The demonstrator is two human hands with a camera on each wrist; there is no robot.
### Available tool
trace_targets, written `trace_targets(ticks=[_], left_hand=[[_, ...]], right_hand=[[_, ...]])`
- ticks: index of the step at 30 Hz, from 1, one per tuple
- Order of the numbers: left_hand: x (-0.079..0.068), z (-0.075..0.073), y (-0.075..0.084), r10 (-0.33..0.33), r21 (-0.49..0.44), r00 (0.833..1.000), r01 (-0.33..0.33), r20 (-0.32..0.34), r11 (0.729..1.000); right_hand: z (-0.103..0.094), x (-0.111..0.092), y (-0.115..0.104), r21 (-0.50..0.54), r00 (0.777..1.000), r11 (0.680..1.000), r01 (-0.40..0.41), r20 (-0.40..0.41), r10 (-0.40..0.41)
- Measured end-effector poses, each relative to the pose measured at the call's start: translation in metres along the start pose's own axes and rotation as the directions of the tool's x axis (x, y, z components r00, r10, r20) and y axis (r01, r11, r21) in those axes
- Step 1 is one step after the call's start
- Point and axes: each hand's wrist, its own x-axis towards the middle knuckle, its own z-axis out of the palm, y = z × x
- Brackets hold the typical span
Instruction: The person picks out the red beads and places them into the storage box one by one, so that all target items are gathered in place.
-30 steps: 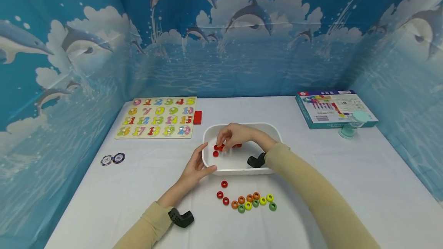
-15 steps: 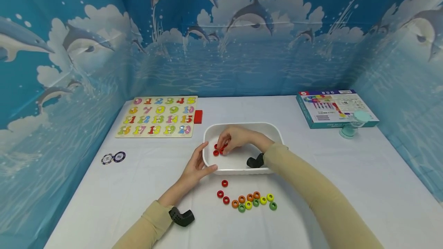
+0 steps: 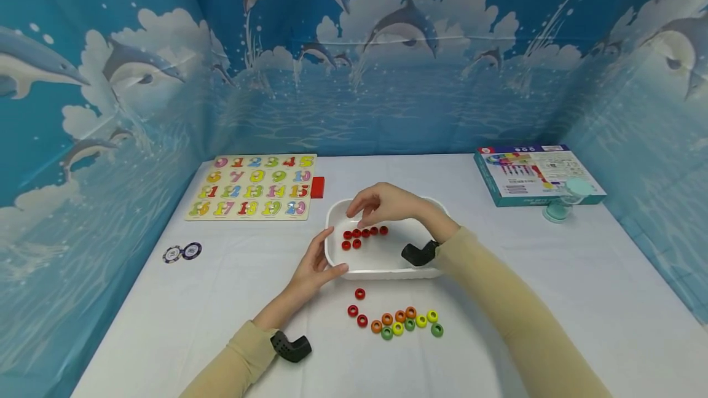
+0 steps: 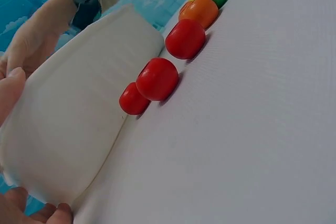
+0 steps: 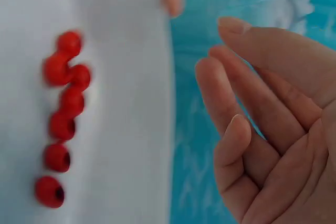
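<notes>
Setting out red beads (image 3: 365, 233) in the left half of the tray (image 3: 381, 274) seems in hand, the right hand (image 3: 391, 202) above them empty, thumb and fingers apart, the left hand (image 3: 307, 270) gripping the tray's left end, and the next move probably calls for a pinch on another bead.

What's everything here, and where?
Tray: 1, white, centre
Beads: 7, red, in tray
Other beads: 3 red, 4 orange, 3 yellow, 3 green, before tray
Board: 1, cream, back left
Rectangle: 1, red, beside board
Chips: 2, dark-and-white, left
Box: 1, multicoloured, back right
Hourglass-like thing: 1, teal, by box
Backdrop: 1, blue, behind
Table: 1, white, underneath
Devices: 2, black, on wrists
Sleeves: 2, tan, arms
Left hand: 1, holding tray
Right hand: 1, over tray
</notes>
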Motion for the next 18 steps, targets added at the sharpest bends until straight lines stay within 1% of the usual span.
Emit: trace_targets(ticks=[3,5,7,11,14,16,18], left_hand=[[0.000,0.000,0.000,0.006,0.003,1.000,-0.006,0.003,1.000],[0.000,0.000,0.000,0.009,0.005,1.000,-0.009,-0.002,1.000],[0.000,0.000,0.000,0.017,0.005,1.000,-0.017,-0.002,1.000],[0.000,-0.001,-0.001,0.029,0.003,1.000,-0.029,0.008,1.000],[0.000,-0.001,-0.002,0.030,-0.007,0.999,-0.030,0.018,1.000],[0.000,-0.001,-0.002,0.030,-0.014,0.999,-0.030,0.022,0.999],[0.001,-0.001,-0.002,0.032,-0.019,0.999,-0.032,0.022,0.999]], right_hand=[[0.001,-0.019,-0.019,0.045,0.996,0.995,0.090,-0.031,-0.089],[0.007,-0.032,-0.028,0.070,0.989,0.987,0.142,-0.042,-0.139],[0.017,-0.045,-0.033,0.081,0.984,0.981,0.173,-0.046,-0.170],[0.040,-0.066,-0.039,0.077,0.977,0.975,0.209,-0.050,-0.206],[0.057,-0.079,-0.046,0.103,0.973,0.968,0.229,-0.049,-0.225],[0.068,-0.086,-0.048,0.124,0.971,0.963,0.240,-0.042,-0.236],[0.079,-0.089,-0.044,0.141,0.970,0.959,0.244,-0.030,-0.243]])
